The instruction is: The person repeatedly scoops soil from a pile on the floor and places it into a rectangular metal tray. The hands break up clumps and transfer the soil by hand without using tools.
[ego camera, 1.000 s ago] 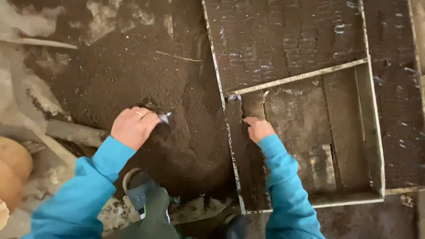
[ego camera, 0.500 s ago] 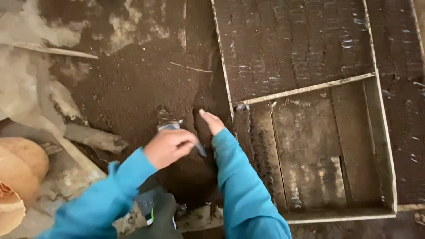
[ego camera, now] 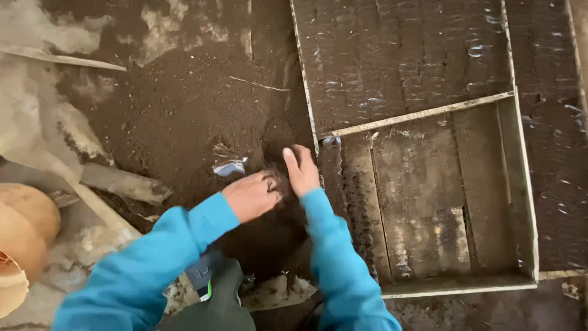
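At the frame's [ego camera: 313, 132] left edge | my right hand [ego camera: 301, 170] had crossed from inside it to the soil [ego camera: 184, 116] | left hand [ego camera: 251, 196] joined it, both cupped loosely, gathering soil, pinching nothing.

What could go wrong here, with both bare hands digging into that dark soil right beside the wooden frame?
The left hand and right hand are bare in the soil heap, where a crumpled scrap and twigs lie; something sharp might perhaps be buried there. The right hand works close to the wooden frame's thin edge, so it could scrape a knuckle. Loose soil may also spill into the frame's empty compartment.
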